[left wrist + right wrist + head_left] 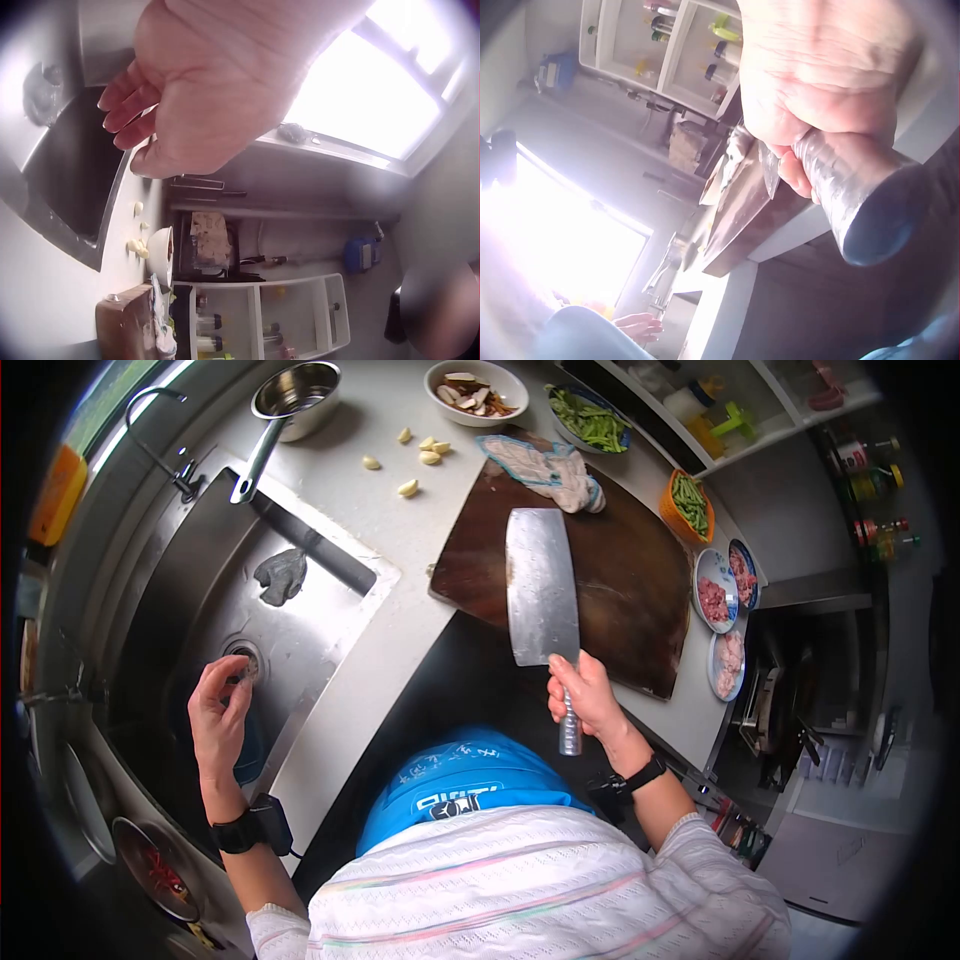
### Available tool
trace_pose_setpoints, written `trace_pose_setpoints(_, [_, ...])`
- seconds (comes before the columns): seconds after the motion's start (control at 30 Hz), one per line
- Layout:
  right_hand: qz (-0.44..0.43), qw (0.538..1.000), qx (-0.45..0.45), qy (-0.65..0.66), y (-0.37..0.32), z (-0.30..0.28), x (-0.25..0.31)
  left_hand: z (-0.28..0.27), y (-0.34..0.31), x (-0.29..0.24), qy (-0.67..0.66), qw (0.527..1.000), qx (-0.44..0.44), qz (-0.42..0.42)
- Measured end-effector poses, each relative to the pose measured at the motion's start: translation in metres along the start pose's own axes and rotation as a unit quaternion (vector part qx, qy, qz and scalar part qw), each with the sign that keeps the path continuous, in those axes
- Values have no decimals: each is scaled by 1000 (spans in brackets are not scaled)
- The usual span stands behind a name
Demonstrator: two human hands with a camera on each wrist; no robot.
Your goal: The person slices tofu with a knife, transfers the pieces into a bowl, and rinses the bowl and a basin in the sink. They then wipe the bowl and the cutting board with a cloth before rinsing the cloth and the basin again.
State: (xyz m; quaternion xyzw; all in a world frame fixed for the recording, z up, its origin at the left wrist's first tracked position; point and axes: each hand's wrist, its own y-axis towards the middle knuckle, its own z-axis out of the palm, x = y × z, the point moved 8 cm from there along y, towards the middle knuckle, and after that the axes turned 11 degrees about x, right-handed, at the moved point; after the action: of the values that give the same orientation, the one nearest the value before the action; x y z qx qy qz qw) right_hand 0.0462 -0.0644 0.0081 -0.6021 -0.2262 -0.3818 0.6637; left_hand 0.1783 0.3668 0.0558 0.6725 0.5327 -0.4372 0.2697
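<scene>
A cleaver with a broad blade points away from the body over the near edge of the dark wooden board. My right hand grips its metal handle, the butt of which shows large in the right wrist view. Over the sink, near the drain, my left hand hangs with loosely bent fingers and nothing seen in them; the left wrist view shows the same hand from the palm side. A crumpled cloth lies on the board's far edge.
Several garlic cloves lie on the counter between sink and board. Behind are a steel pot, a white bowl of sliced food and a plate of greens. A green-bean basket and meat bowls stand right of the board.
</scene>
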Motion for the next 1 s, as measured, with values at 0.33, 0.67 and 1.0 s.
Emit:
trace_pose_setpoints(0.33, [66, 935, 304, -173, 64, 214, 24, -82, -121, 87, 3, 985, -114, -127])
trace_pose_setpoints(0.67, [83, 911, 335, -227, 79, 310, 4, -63, -95, 33, 228, 972, -58, -15])
trace_pose_setpoints(1.0, [99, 921, 317, -204, 77, 318, 10, -61, -50, 118, 236, 966, -32, -100])
